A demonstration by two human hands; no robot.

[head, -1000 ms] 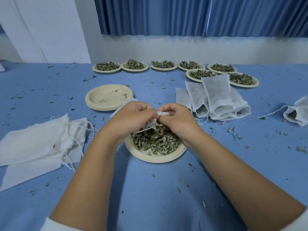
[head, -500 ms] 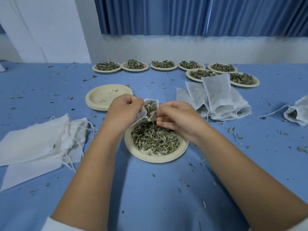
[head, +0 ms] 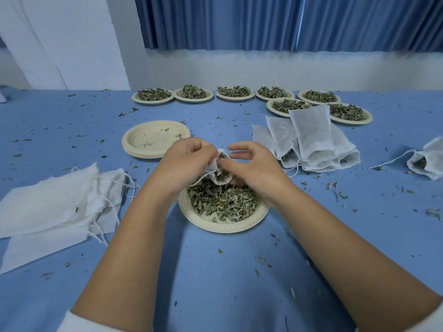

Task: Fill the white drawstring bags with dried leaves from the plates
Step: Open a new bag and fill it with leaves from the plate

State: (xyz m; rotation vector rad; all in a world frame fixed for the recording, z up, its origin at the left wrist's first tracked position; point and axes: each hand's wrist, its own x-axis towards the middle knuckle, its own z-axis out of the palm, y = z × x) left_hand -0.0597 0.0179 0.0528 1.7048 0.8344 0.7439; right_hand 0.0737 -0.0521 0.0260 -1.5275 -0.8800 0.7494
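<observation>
A cream plate (head: 242,224) of dried leaves (head: 223,202) sits on the blue table in front of me. Above its far rim my left hand (head: 184,161) pinches the mouth of a small white drawstring bag (head: 214,173), which shows leaves inside. My right hand (head: 251,168) is against the bag's right side, thumb and fingers at the opening, upper fingers spread. Whether it grips the bag or pushes leaves in I cannot tell.
Flat unfilled bags (head: 55,207) lie at the left. A stack of bare plates (head: 155,140) stands behind my left hand. Filled bags (head: 314,144) pile at the right, another (head: 426,161) at the far right. Several leaf plates (head: 235,94) line the back.
The bag came up off the plate, held open between both hands, then dropped back toward the plate's far rim. My right hand has moved into the bag's mouth.
</observation>
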